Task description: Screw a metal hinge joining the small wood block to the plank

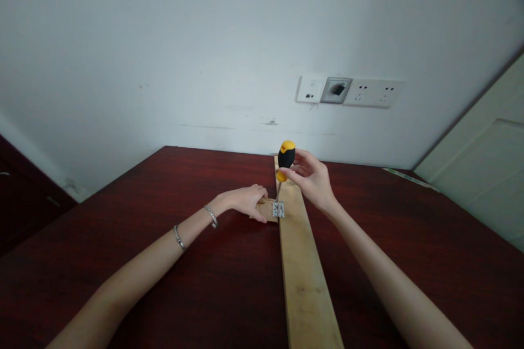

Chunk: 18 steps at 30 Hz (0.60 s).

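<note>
A yellow and black screwdriver (286,157) stands nearly upright in my right hand (311,179), its handle held between thumb and fingers. The shaft points down to a small metal hinge (278,209); whether the tip sits in a screw is too small to tell. That hinge spans the seam between a long wooden plank (305,267) and a short wood block (268,209) on its left. My left hand (249,202) grips the block, thumb on the near side and fingers on the far side.
The dark red table (196,283) reaches back to a white wall (229,38). Wall sockets (370,92) and a switch plate (308,89) are set above it. A thin patterned strip (409,178) lies at the back right edge, near a pale door (487,158).
</note>
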Tool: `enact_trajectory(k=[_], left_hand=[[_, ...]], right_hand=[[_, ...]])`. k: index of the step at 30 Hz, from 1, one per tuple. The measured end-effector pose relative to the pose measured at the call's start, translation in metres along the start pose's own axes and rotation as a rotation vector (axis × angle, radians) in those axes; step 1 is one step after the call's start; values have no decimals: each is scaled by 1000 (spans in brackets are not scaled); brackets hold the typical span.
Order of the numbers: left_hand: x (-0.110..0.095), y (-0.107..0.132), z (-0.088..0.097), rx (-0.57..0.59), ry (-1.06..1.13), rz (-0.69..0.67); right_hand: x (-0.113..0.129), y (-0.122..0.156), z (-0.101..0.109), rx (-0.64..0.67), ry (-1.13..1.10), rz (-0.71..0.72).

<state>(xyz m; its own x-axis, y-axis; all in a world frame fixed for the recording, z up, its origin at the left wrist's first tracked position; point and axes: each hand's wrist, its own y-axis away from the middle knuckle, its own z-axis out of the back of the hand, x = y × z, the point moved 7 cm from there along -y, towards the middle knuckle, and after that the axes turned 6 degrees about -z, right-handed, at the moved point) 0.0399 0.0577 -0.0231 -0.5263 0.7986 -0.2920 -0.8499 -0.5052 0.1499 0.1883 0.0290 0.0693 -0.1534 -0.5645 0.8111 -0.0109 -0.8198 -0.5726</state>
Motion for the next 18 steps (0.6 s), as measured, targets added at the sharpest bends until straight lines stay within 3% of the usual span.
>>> enact_trajectory(k=[18], left_hand=[[3,-1,0,-37,-23,13]], right_hand=[[2,2,-4,13,18,45]])
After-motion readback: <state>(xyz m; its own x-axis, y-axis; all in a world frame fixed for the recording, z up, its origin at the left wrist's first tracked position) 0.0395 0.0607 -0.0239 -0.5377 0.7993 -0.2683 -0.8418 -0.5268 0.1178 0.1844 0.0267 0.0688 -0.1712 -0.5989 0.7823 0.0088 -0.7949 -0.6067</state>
